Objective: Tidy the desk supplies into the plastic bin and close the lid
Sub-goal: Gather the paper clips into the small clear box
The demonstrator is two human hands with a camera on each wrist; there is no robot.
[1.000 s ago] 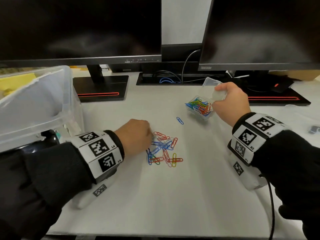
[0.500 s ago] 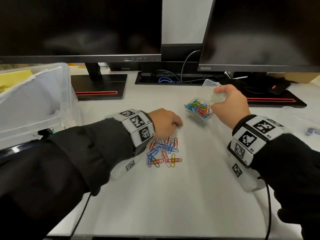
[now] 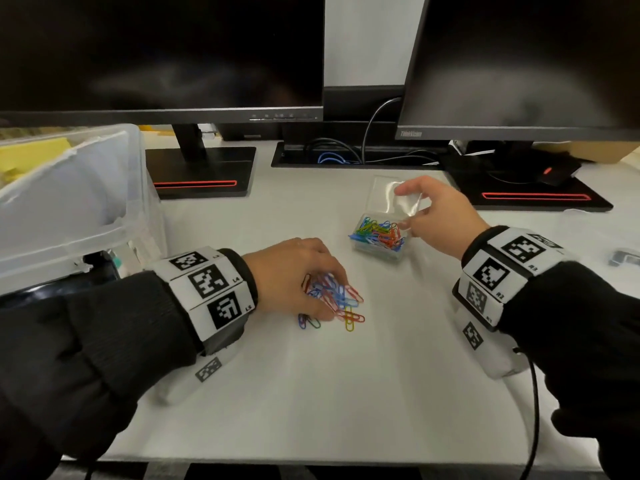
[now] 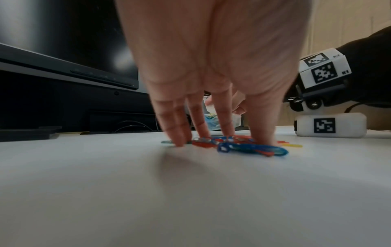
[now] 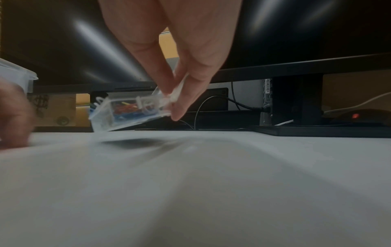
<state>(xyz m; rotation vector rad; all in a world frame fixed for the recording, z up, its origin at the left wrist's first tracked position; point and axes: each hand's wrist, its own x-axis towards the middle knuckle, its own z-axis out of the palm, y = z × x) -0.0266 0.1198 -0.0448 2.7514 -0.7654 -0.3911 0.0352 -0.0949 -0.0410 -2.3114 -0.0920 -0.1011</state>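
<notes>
Head view takes in the whole white bench: at the far left stands a translucent plastic bin with its top uncovered and something yellow inside. To its right the left hand lies palm down over a loose heap of coloured wire paper clips. Right of that, a small clear box, also full of bright clips, is held by the right hand, whose fingertips pinch the box's raised, glossy see-through flap. Two dark monitors on flat black stands with red stripes fill the far side.

Left wrist view shows what the head view hides: the left hand's fingers are straight and slightly spread, tips pressing on the bench and on the thin, looped clips, which lie flat. The right wrist's white marker block rests on the bench at the right.

Right wrist view, blurred, shows the box tilted, its left edge low to the bench and its right side lifted, the flap's rim nipped between thumb and fingers. The bin's rim shows at the left edge.
</notes>
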